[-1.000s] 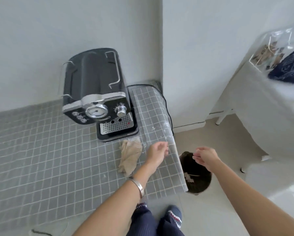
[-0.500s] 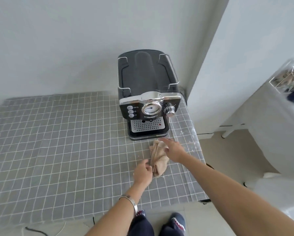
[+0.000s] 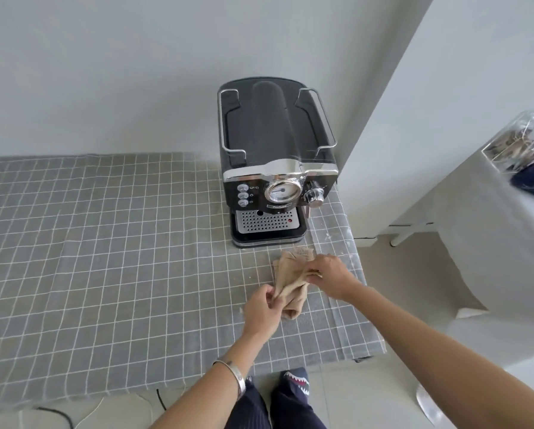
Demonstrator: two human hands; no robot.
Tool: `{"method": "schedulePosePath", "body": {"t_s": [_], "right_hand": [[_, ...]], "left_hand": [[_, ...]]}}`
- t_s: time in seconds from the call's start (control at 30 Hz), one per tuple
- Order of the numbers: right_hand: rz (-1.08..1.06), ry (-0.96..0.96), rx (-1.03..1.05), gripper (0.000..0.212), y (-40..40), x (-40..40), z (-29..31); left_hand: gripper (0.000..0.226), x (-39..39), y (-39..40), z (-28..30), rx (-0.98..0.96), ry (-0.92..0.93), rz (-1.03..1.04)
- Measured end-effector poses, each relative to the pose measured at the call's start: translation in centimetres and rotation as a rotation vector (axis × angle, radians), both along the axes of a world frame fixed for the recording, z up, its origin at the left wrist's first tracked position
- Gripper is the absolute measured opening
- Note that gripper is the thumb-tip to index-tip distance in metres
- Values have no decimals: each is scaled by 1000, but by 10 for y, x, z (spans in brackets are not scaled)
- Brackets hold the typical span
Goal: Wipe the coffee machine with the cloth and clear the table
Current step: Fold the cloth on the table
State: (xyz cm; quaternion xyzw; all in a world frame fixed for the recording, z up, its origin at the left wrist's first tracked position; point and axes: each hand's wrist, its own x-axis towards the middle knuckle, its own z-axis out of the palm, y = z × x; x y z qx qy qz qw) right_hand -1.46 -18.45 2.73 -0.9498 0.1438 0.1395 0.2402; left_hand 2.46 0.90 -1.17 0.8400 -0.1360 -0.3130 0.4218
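Note:
A black and chrome coffee machine (image 3: 275, 156) stands at the back right of the table, against the wall. Just in front of its drip tray lies a crumpled beige cloth (image 3: 292, 278) on the grey checked tablecloth (image 3: 104, 258). My left hand (image 3: 261, 314) pinches the cloth's near left edge. Over on the far right side of the cloth, my right hand (image 3: 330, 275) grips it with closed fingers. Both hands are on the cloth, about a hand's width short of the machine.
A white wall corner (image 3: 399, 119) rises right beside the machine. To the right stands a white-draped surface (image 3: 491, 243) with a clear box (image 3: 519, 144) and a dark blue item. Cables (image 3: 73, 413) lie on the floor under the table's front edge.
The view swung left from the bin beside the table back to the tabletop. Both hands moved onto the cloth and closed on it; half a second ago they were just touching it.

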Motion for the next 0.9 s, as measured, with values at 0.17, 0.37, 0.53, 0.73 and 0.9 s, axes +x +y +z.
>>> {"method": "schedulePosePath", "body": {"t_s": [0.17,0.37,0.53,0.73,0.9], "right_hand": [[40,-22,73,57,-9,-9,33],[182,65,202,99,-5,-5,44],[258,-72,229,49,9,2,46],[148,-170,209,27,5,-1,50],[112,-127,76,23,-27,-14,67]], "left_hand": [[10,21,-2,40,-108,-234,-157],[14,54,-10,115,110,-496,-584],[5,65,-8,153,118,-610,-653],[11,75,0,159,60,-613,-551],[27,80,-3,150,70,-461,-547]]}}
